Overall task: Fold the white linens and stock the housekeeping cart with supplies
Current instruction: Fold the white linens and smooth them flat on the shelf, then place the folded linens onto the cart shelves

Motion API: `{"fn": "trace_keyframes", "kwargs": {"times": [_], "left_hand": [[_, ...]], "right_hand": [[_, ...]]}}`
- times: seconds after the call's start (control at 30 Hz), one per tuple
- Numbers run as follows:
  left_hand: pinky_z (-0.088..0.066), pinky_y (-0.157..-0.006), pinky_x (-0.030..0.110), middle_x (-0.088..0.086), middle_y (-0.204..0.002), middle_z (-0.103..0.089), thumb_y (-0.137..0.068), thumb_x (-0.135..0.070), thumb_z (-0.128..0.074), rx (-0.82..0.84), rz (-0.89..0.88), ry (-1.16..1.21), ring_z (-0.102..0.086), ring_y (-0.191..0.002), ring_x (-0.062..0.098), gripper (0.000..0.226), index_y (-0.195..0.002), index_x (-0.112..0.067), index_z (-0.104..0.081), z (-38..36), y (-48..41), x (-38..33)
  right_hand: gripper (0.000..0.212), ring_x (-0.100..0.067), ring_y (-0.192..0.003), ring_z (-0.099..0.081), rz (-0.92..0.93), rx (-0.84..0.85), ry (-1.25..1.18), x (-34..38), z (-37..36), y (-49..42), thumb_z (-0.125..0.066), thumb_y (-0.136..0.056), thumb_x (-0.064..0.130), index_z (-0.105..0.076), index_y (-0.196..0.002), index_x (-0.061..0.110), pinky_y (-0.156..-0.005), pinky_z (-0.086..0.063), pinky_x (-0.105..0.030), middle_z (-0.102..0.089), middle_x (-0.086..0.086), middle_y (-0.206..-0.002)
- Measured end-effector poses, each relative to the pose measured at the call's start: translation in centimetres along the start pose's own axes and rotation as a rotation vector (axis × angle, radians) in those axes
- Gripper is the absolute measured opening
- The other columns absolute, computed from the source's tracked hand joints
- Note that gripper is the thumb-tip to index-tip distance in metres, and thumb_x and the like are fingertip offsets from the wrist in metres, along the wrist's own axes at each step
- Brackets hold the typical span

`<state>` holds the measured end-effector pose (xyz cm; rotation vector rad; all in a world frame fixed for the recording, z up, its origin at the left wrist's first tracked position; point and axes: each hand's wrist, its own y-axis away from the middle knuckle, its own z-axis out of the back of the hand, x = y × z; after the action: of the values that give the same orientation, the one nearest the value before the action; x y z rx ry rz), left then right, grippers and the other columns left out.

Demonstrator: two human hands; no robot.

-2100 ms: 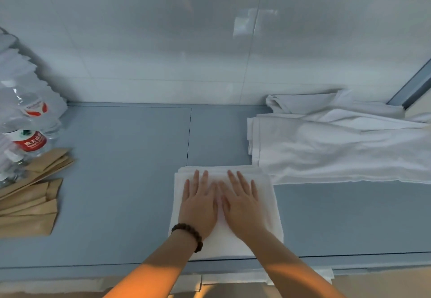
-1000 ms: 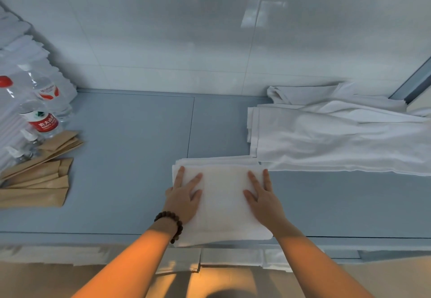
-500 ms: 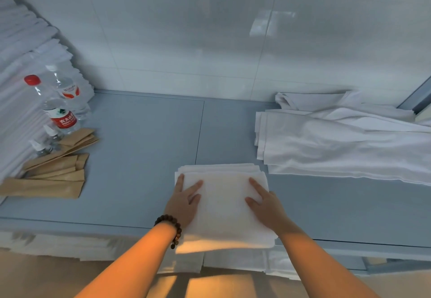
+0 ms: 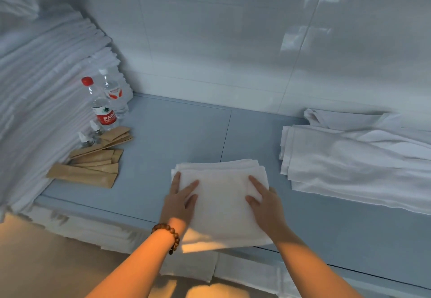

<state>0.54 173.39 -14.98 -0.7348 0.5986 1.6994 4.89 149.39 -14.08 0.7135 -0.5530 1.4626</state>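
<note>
Grey counter (image 4: pixel 163 157) holds a folded towel (image 4: pixel 221 195), left hand (image 4: pixel 179 202) and right hand (image 4: pixel 265 204) flat atop.

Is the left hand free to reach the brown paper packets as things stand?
Likely yes: the left hand rests flat on the folded towel, and only bare blue countertop lies between it and the brown paper packets.

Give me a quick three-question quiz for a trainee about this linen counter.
1. True or false: the left hand and the right hand both rest on the folded white towel.
2. The flat brown paper sachets lie: A) beside the clear plastic water bottles; B) on the floor; C) under the towel.
3. What is on the left wrist?
Key: 1 true; 2 A; 3 a brown beaded bracelet.
</note>
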Motion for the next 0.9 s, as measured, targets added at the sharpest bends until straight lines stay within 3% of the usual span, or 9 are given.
{"fn": "trace_keyframes", "kwargs": {"times": [0.07,0.17,0.27,0.4,0.47,0.57,0.7,0.9], "left_hand": [[-0.030,-0.103,0.020,-0.004,-0.160,-0.009,-0.094,-0.023,-0.058,-0.051,0.007,-0.010,-0.048,-0.126,0.023,0.039,-0.132,-0.033,-0.056,1.1,0.3,0.3],[-0.031,-0.113,0.035,-0.008,-0.159,-0.005,-0.095,-0.024,-0.056,-0.118,0.037,0.011,-0.037,-0.137,0.025,0.038,-0.131,-0.035,-0.055,2.5,1.4,0.8],[-0.032,-0.113,0.034,-0.013,-0.157,-0.003,-0.096,-0.021,-0.055,-0.237,0.100,0.067,-0.033,-0.139,0.023,0.037,-0.130,-0.035,-0.056,3.8,3.7,1.0],[-0.042,-0.104,0.034,-0.007,-0.160,-0.004,-0.095,-0.016,-0.055,-0.392,0.191,0.045,-0.048,-0.129,0.024,0.039,-0.128,-0.037,-0.057,5.5,8.4,1.1],[-0.037,-0.109,0.039,-0.005,-0.160,-0.005,-0.096,-0.016,-0.054,-0.471,0.255,0.041,-0.040,-0.134,0.027,0.039,-0.129,-0.038,-0.057,6.1,11.0,1.7],[-0.021,-0.115,0.037,-0.016,-0.157,0.001,-0.098,-0.023,-0.051,-0.569,0.392,0.027,-0.026,-0.141,0.025,0.039,-0.132,-0.042,-0.053,6.7,15.5,3.2],[-0.025,-0.116,0.039,-0.017,-0.156,-0.002,-0.098,-0.025,-0.051,-0.717,0.564,0.013,-0.027,-0.140,0.026,0.037,-0.131,-0.042,-0.053,8.1,22.1,5.5],[-0.026,-0.115,0.041,-0.013,-0.157,-0.005,-0.097,-0.024,-0.054,-0.960,0.773,0.002,-0.030,-0.138,0.030,0.037,-0.129,-0.041,-0.054,10.5,31.7,7.8]], "right_hand": [[0.053,-0.020,-0.096,-0.049,0.043,0.024,0.006,1.4,-0.1,-0.4,-0.057,-0.094,0.026,-0.039,-0.141,0.042,-0.086,-0.035,-0.026,-0.038,0.001,-0.110],[0.054,-0.029,-0.109,-0.052,0.122,0.070,0.012,3.4,-0.4,-0.8,-0.058,-0.093,0.023,-0.039,-0.142,0.039,-0.094,-0.036,-0.030,-0.042,-0.006,-0.118],[0.055,-0.032,-0.116,-0.050,0.224,0.140,0.024,5.2,-1.1,-0.9,-0.060,-0.092,0.021,-0.040,-0.142,0.035,-0.100,-0.033,-0.030,-0.045,-0.013,-0.126],[0.055,-0.030,-0.120,-0.050,0.382,0.260,-0.025,7.1,-2.8,-0.1,-0.063,-0.090,0.015,-0.045,-0.140,0.029,-0.094,-0.032,-0.021,-0.049,-0.014,-0.131],[0.054,-0.026,-0.123,-0.049,0.442,0.350,-0.019,8.1,-4.2,0.6,-0.062,-0.091,0.017,-0.045,-0.141,0.031,-0.095,-0.034,-0.022,-0.049,-0.011,-0.137],[0.055,-0.024,-0.127,-0.046,0.500,0.487,0.013,10.4,-6.8,2.4,-0.059,-0.092,0.019,-0.042,-0.141,0.036,-0.097,-0.035,-0.024,-0.045,-0.006,-0.143],[0.058,-0.030,-0.118,-0.053,0.649,0.719,0.078,13.7,-10.7,6.3,-0.057,-0.094,0.018,-0.034,-0.146,0.030,-0.083,-0.038,-0.025,-0.056,-0.013,-0.132],[0.056,-0.034,-0.117,-0.049,0.866,0.916,0.097,19.0,-16.2,14.3,-0.059,-0.093,0.021,-0.039,-0.143,0.034,-0.092,-0.038,-0.033,-0.047,-0.015,-0.126]]}}
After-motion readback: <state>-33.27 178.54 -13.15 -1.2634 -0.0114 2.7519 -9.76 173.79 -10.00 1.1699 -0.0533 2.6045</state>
